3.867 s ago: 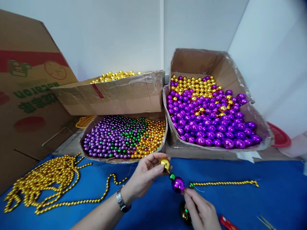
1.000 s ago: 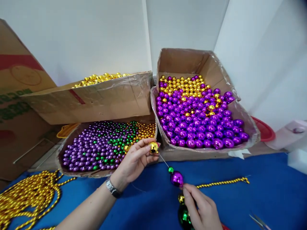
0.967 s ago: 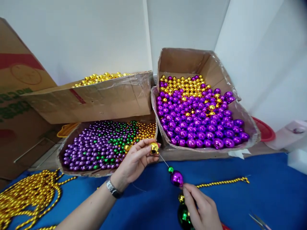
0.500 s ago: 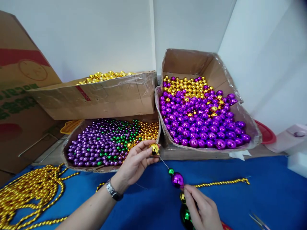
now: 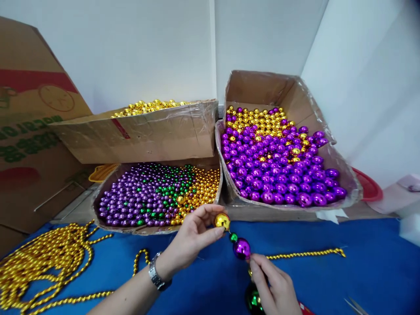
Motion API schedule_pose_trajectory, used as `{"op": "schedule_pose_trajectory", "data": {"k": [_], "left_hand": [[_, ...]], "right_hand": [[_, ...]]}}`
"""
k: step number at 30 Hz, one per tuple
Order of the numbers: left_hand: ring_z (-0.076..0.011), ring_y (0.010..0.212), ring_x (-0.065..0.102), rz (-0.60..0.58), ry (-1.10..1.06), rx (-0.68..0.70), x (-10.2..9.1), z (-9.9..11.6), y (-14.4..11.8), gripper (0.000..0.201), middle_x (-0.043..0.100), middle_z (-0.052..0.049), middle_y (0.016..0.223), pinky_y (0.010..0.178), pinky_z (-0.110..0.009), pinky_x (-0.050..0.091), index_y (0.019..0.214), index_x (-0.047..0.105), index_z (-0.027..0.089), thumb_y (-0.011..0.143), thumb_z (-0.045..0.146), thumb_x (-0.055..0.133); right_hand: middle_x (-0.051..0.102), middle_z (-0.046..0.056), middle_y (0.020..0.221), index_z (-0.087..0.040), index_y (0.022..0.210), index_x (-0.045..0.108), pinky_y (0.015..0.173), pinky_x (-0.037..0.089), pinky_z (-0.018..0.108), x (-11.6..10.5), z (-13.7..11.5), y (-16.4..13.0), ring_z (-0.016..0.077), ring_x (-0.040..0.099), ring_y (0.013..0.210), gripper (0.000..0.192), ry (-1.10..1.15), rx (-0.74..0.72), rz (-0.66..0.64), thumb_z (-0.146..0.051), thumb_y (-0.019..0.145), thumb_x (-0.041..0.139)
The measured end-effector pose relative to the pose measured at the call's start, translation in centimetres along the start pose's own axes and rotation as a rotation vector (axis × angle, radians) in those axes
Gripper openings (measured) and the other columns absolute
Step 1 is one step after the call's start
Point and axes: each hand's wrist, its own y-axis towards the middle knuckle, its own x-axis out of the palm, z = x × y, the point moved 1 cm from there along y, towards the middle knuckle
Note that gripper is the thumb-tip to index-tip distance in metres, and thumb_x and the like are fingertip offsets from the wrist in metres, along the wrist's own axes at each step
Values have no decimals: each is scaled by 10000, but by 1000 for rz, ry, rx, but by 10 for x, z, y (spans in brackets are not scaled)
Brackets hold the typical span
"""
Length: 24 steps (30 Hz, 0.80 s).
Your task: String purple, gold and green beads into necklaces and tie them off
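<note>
My left hand pinches a gold bead at the top of a strung line. Just below it on the thread sit a small green bead and a larger purple bead. My right hand grips the strand under the purple bead, and a big green bead hangs beside its fingers at the bottom edge. A wristwatch is on my left wrist. All of this is over the blue table cover.
A low box of small purple, green and gold beads lies ahead. A box of gold beads is stacked behind it. At right is a box of larger purple and gold beads. Gold bead chains lie on the cloth. Scissors are at bottom right.
My left hand has slid the gold bead down the thread, closing the gap to the small green bead. The right hand holds its place on the strand.
</note>
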Motion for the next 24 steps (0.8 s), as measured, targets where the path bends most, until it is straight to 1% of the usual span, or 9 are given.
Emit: {"op": "schedule_pose_trajectory", "data": {"k": [4,9,10,12,15,18,20,22,24], "left_hand": [[-171,981,550,2,-6,-2,0,-1,-3,333,585,-87,1138,834,-302,478,1080,558,189,772,184,683],[-159,945,554,-5,39,-7,-1,-2,-6,330,594,-80,1092,827,-291,467,1072,565,183,766,192,688],[-158,941,553,-6,52,-7,0,-3,-6,330,596,-82,1086,827,-289,464,1074,565,180,767,193,688],[-157,936,553,-1,60,-5,0,-3,-7,331,597,-83,1082,828,-288,459,1072,566,177,765,197,689],[-156,927,557,35,36,-11,1,-7,-9,336,599,-81,1078,820,-285,459,1066,565,175,757,200,695],[-153,890,567,75,52,-33,5,-13,-13,338,617,-78,1021,799,-279,465,1050,569,161,744,204,705],[-153,880,573,89,86,-40,8,-15,-18,340,626,-80,998,795,-275,466,1043,574,150,737,206,709],[-161,895,580,47,107,-40,9,-14,-22,350,632,-89,1008,799,-277,470,1068,570,146,750,218,694],[-175,919,590,-34,144,-45,4,-7,-24,388,634,-100,1044,798,-290,479,1145,539,158,786,253,653]], "right_hand": [[641,5,687,-236,879,639,566,439,181,2,-2,-2,131,604,575,235,63,79,-19,-343,922,435],[661,15,751,-246,874,654,631,445,196,3,-8,-3,143,613,630,225,100,135,10,-377,899,473],[663,15,754,-249,894,654,632,445,199,3,-8,-4,145,615,637,228,105,168,5,-395,894,479],[662,13,746,-252,975,633,615,445,202,6,-6,-6,146,618,636,265,136,278,-18,-445,885,476],[659,20,727,-225,1080,570,590,456,216,14,0,-11,143,616,596,395,255,454,-55,-536,871,446],[661,36,722,-193,1112,529,593,474,235,23,4,-14,154,626,603,498,440,549,-54,-599,828,478],[656,32,709,-186,1163,487,579,470,230,26,4,-15,151,619,604,551,561,596,-42,-601,801,526],[638,14,672,-189,1196,459,567,456,219,27,2,-14,137,596,584,576,653,620,-32,-585,791,560],[616,-3,647,-195,1210,452,563,444,212,26,-1,-13,124,574,565,594,710,636,-16,-579,777,587]]}}
